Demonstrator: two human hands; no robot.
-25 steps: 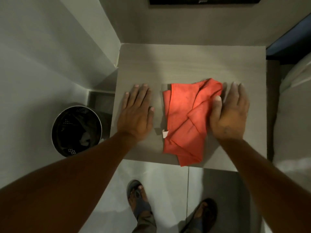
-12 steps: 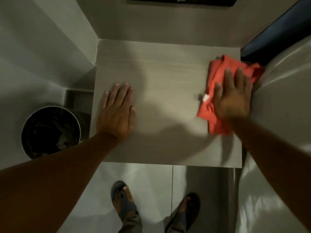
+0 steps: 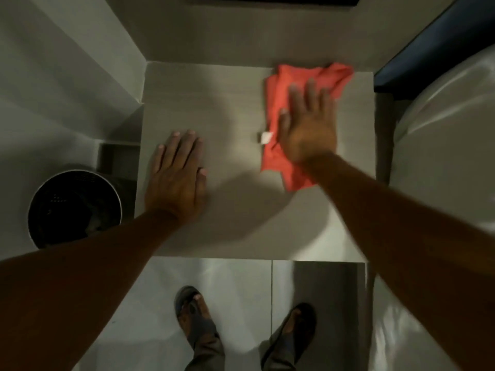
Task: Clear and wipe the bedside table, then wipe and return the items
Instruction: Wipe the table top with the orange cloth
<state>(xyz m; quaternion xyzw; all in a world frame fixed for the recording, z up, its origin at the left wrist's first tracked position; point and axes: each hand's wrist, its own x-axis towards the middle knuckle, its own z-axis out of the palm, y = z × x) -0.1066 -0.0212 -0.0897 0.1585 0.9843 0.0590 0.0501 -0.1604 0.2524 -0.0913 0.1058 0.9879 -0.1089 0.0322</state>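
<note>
The bedside table (image 3: 230,108) is a pale grey wood-grain square with nothing on it but a crumpled red cloth (image 3: 278,97) at its far right part. My right hand (image 3: 308,129) lies flat on the cloth with fingers spread, pressing it to the tabletop; the hand is motion-blurred. A small white tag (image 3: 266,137) sticks out of the cloth's left edge. My left hand (image 3: 176,178) rests palm down and open on the table's near left part, holding nothing.
A round black waste bin (image 3: 75,210) stands on the floor left of the table. A bed with pale sheets (image 3: 442,156) borders the table's right side. Walls close in behind and on the left. My sandalled feet (image 3: 198,322) stand on the tiled floor.
My right hand has slid the red cloth from the table's middle to the right edge, then toward the far right corner. The left hand has stayed flat in place.
</note>
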